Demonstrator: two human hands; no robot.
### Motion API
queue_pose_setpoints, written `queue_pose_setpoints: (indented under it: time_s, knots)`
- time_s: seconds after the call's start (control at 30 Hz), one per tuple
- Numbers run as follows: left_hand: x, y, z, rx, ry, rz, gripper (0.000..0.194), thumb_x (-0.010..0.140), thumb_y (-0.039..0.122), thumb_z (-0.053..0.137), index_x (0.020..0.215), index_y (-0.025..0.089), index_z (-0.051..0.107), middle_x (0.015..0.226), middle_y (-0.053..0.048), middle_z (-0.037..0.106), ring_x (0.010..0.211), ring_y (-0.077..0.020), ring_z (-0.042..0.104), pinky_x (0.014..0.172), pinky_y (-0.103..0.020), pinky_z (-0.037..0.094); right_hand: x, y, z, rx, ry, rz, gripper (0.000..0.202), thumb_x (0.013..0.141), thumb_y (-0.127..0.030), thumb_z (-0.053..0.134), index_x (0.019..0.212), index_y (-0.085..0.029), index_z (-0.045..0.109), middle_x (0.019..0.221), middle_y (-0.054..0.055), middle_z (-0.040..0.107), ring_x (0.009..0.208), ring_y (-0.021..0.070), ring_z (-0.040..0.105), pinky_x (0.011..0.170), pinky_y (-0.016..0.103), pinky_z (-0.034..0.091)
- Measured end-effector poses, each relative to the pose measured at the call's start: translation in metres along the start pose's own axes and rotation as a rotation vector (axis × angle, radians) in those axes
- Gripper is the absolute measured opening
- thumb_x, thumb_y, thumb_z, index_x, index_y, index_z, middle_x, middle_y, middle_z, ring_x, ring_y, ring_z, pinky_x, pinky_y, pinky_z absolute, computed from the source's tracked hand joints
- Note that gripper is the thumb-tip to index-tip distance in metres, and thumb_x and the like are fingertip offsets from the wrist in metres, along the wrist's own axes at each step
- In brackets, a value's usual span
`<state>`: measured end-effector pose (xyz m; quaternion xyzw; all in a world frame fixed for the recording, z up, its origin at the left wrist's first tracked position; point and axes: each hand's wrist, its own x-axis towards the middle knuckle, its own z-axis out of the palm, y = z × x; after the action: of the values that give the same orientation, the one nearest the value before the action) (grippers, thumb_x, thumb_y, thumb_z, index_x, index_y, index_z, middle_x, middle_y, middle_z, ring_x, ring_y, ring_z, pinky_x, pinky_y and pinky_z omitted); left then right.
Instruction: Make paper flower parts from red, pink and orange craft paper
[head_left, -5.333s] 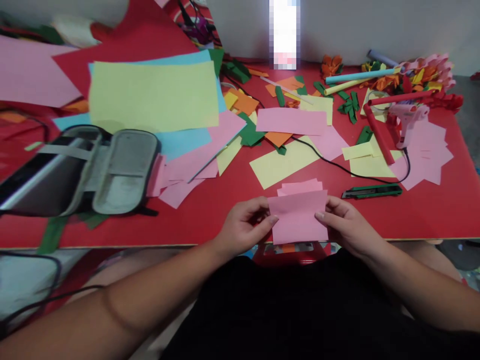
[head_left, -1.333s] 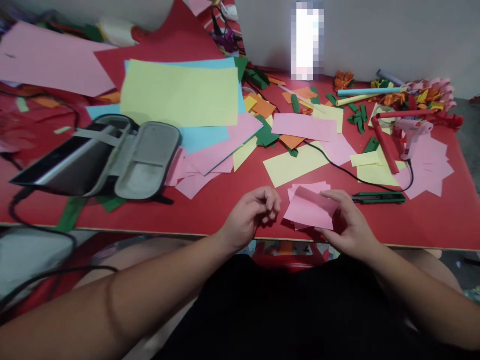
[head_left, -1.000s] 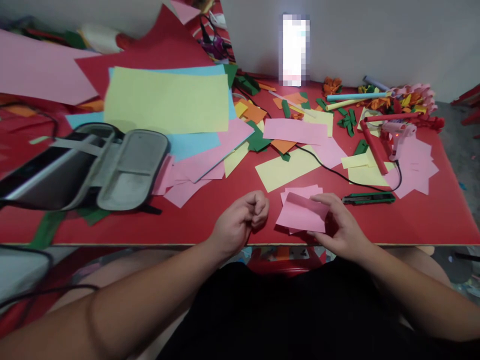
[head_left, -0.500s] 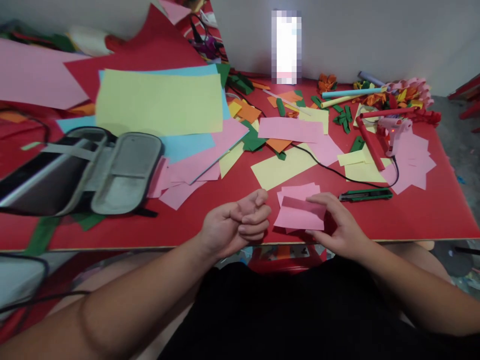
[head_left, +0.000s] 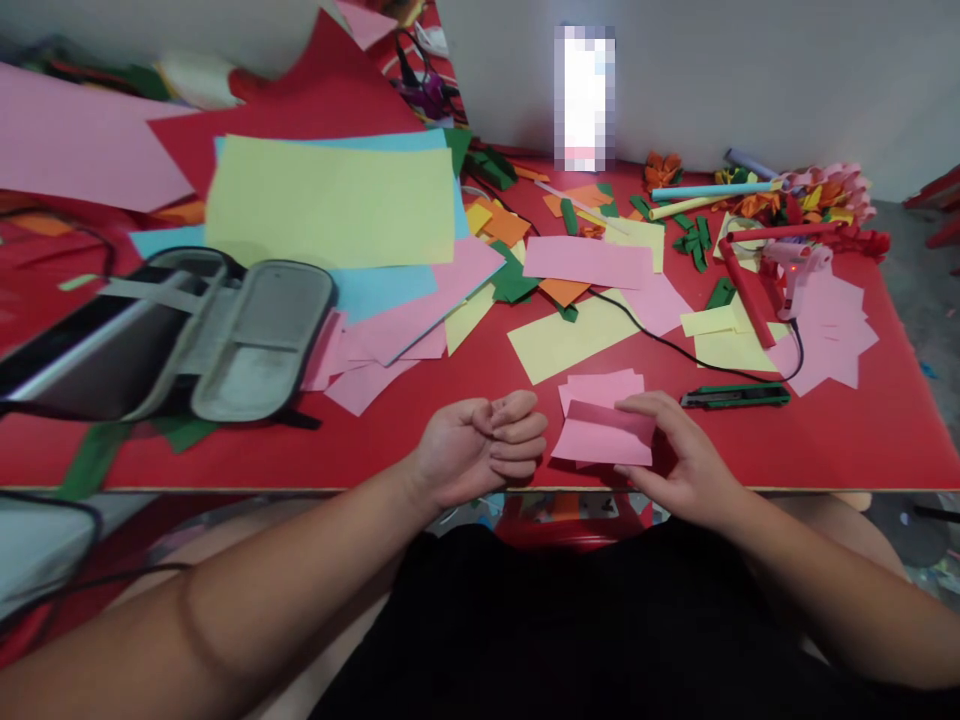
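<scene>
A pink sheet of paper (head_left: 606, 440) with a crease across it lies near the table's front edge, on top of other pink sheets (head_left: 611, 384). At its right end is my right hand (head_left: 686, 465), thumb at the near edge and fingers at the far edge, gripping it. My left hand (head_left: 487, 450) rests to the left of the paper, palm turned up and fingers curled in, with nothing visible in them. Just beyond my right hand lies a green utility knife (head_left: 735, 395).
A pink glue gun (head_left: 796, 275) with a black cord stands at the right. An open grey case (head_left: 262, 335) lies at the left, beside stacked coloured paper (head_left: 334, 205). A lit phone (head_left: 585, 100) leans on the wall. Paper flowers and rolled tubes (head_left: 720, 190) fill the back right.
The curled fingers of my left hand have shifted slightly and bunched closer. My right hand stays at the pink paper, whose crease stands a little differently. The whole view has shifted slightly.
</scene>
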<state>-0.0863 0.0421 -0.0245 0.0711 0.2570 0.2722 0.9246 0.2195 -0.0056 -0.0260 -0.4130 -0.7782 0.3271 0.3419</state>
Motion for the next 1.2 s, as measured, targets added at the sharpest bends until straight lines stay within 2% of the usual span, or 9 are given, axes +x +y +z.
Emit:
queue_pose_setpoints:
  time_s: [0.27, 0.53, 0.83, 1.0, 1.2]
  knots:
    - [-0.003, -0.003, -0.003, 0.045, -0.089, -0.105, 0.042, 0.069, 0.019, 0.066, 0.062, 0.021, 0.025, 0.062, 0.005, 0.015, 0.054, -0.0108, 0.014, 0.049, -0.021, 0.018, -0.001, 0.001, -0.001, -0.005, -0.008, 0.003, 0.061, 0.103, -0.027, 0.082, 0.158, -0.036, 0.057, 0.142, 0.011, 0.073, 0.128, 0.0323, 0.075, 0.108, 0.054, 0.069]
    - [-0.002, -0.005, -0.001, 0.056, -0.086, -0.076, 0.043, 0.071, 0.021, 0.066, 0.06, 0.021, 0.025, 0.062, 0.004, 0.015, 0.054, -0.0118, 0.016, 0.049, -0.022, 0.024, 0.0, 0.0, -0.001, -0.018, -0.006, 0.015, 0.06, 0.102, -0.024, 0.081, 0.157, -0.036, 0.058, 0.143, 0.012, 0.074, 0.13, 0.0335, 0.075, 0.11, 0.056, 0.068]
    - [0.002, -0.009, 0.007, 0.006, -0.021, -0.076, 0.052, 0.058, 0.014, 0.068, 0.063, 0.024, 0.017, 0.063, 0.004, 0.019, 0.052, -0.0112, 0.023, 0.046, -0.021, 0.031, -0.002, 0.001, -0.003, -0.025, 0.002, 0.033, 0.058, 0.102, -0.028, 0.083, 0.156, -0.036, 0.063, 0.143, 0.01, 0.075, 0.13, 0.0341, 0.074, 0.111, 0.054, 0.064]
    - [0.004, -0.01, 0.007, -0.028, -0.006, -0.046, 0.054, 0.056, 0.011, 0.067, 0.065, 0.024, 0.016, 0.063, 0.003, 0.02, 0.052, -0.011, 0.024, 0.045, -0.02, 0.027, 0.0, 0.0, -0.004, -0.031, -0.008, 0.019, 0.055, 0.103, -0.028, 0.082, 0.154, -0.035, 0.064, 0.141, 0.01, 0.076, 0.13, 0.034, 0.074, 0.11, 0.054, 0.064]
    - [0.002, -0.011, 0.009, -0.053, 0.037, -0.079, 0.057, 0.054, 0.01, 0.065, 0.068, 0.025, 0.012, 0.064, 0.002, 0.02, 0.053, -0.0127, 0.028, 0.045, -0.021, 0.024, 0.0, 0.0, -0.004, -0.033, -0.005, 0.03, 0.056, 0.102, -0.029, 0.084, 0.155, -0.034, 0.066, 0.143, 0.011, 0.076, 0.131, 0.0344, 0.074, 0.112, 0.053, 0.062]
